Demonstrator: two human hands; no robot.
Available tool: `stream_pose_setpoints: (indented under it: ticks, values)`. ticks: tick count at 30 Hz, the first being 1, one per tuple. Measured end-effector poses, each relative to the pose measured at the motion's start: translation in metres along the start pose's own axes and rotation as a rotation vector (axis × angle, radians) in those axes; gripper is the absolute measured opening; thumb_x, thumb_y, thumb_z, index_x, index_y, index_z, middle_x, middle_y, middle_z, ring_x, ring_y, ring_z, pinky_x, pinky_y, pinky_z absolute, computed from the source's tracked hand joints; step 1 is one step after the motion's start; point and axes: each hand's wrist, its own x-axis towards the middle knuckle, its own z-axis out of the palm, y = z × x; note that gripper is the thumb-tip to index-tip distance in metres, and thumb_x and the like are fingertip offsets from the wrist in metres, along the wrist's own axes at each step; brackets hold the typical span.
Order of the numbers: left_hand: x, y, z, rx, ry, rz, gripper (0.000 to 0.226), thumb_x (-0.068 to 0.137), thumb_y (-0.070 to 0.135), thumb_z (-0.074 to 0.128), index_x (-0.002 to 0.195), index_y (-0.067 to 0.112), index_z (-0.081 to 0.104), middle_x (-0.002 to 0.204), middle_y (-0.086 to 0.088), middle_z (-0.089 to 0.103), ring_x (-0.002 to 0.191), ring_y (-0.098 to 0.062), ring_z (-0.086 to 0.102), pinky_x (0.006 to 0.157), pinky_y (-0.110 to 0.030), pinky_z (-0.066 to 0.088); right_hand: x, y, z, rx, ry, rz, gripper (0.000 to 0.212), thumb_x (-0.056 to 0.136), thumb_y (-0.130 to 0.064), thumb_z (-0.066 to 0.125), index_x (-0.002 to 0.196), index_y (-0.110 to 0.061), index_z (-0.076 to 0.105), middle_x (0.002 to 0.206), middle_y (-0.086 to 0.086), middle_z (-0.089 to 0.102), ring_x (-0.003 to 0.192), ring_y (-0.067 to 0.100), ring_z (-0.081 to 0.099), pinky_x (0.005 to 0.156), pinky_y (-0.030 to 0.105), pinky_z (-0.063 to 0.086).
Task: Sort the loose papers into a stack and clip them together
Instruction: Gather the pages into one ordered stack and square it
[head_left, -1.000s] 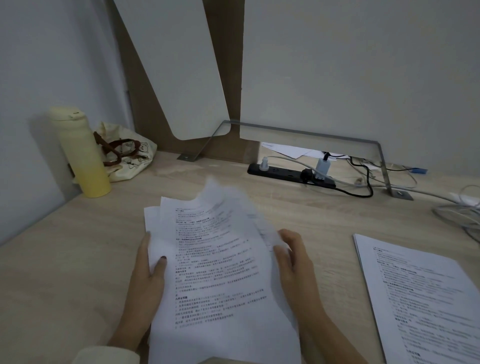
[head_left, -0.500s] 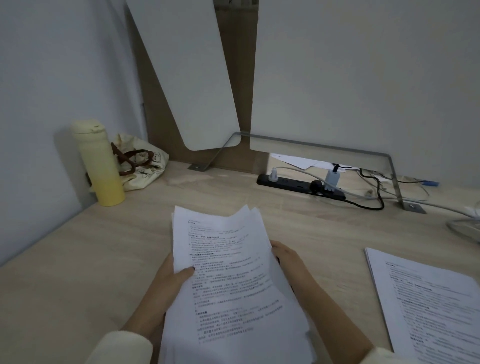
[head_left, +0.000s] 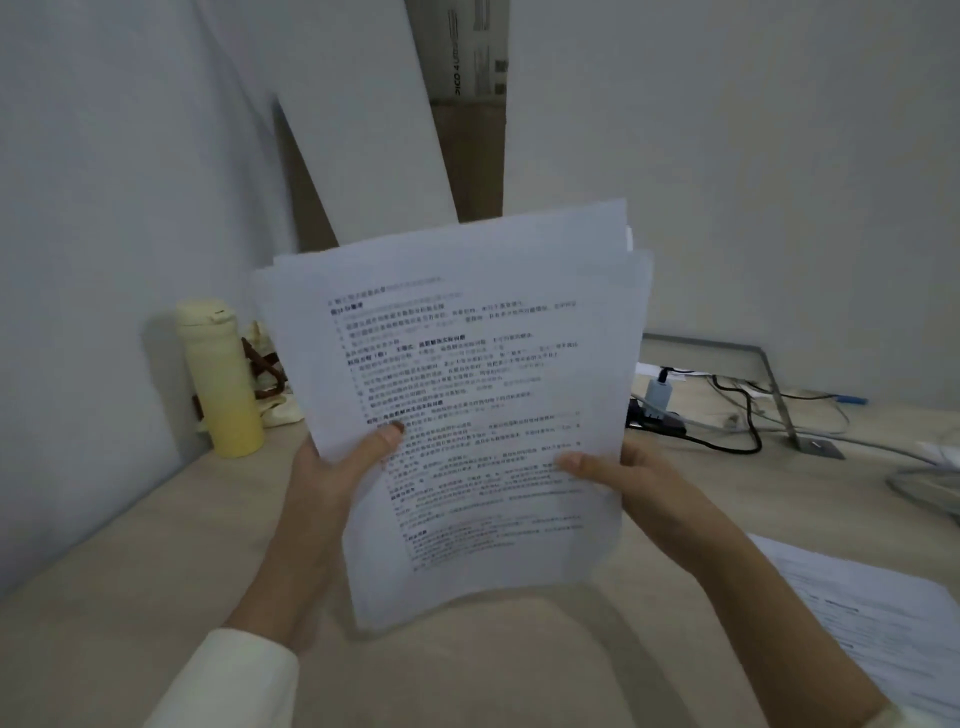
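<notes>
Standing nearly upright above the desk (head_left: 130, 597), the bundle of printed papers (head_left: 467, 405) is held in the air by both hands, with its lower edge clear of the wooden surface. The sheets are not aligned: some corners stick out at the top right and along the left side. The left hand (head_left: 332, 478) grips the left edge, with the thumb pressed on the front page and the other fingers hidden behind. The right hand (head_left: 628, 483) is closed on the right edge in the same way, thumb on the front. A cream sleeve (head_left: 228, 675) covers the left forearm. On the desk at the lower right lies a second pile of papers (head_left: 883, 623), well apart from the bundle. Behind, on the left, a yellow bottle (head_left: 218, 379) stands upright near the wall, just beside a cloth bag (head_left: 270, 384). On the right a power strip (head_left: 654, 415) with cables (head_left: 748, 415) lies on the desk.
</notes>
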Motion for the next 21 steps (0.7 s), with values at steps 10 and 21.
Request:
stream_pose_setpoints:
  ticks: [10, 21]
  values:
    - [-0.023, -0.025, -0.001, 0.079, -0.014, -0.144, 0.037, 0.052, 0.024, 0.075, 0.088, 0.025, 0.066, 0.075, 0.018, 0.074, 0.070, 0.000, 0.070, 0.055, -0.011, 0.051, -0.018, 0.030, 0.005, 0.008, 0.089, 0.027, 0.026, 0.083, -0.019, 0.062, 0.108, -0.015, 0.069, 0.107, 0.001, 0.074, 0.098, 0.019, 0.070, 0.087, 0.034, 0.055]
    - [-0.052, -0.049, 0.033, 0.154, -0.040, -0.316, 0.012, 0.085, 0.024, 0.063, 0.094, 0.025, 0.070, 0.088, 0.005, 0.077, 0.082, -0.016, 0.073, 0.074, -0.035, 0.057, -0.048, 0.043, -0.010, -0.102, 0.341, 0.157, 0.019, 0.089, -0.029, 0.059, 0.103, -0.020, 0.067, 0.093, -0.003, 0.075, 0.077, 0.013, 0.073, 0.064, 0.025, 0.056]
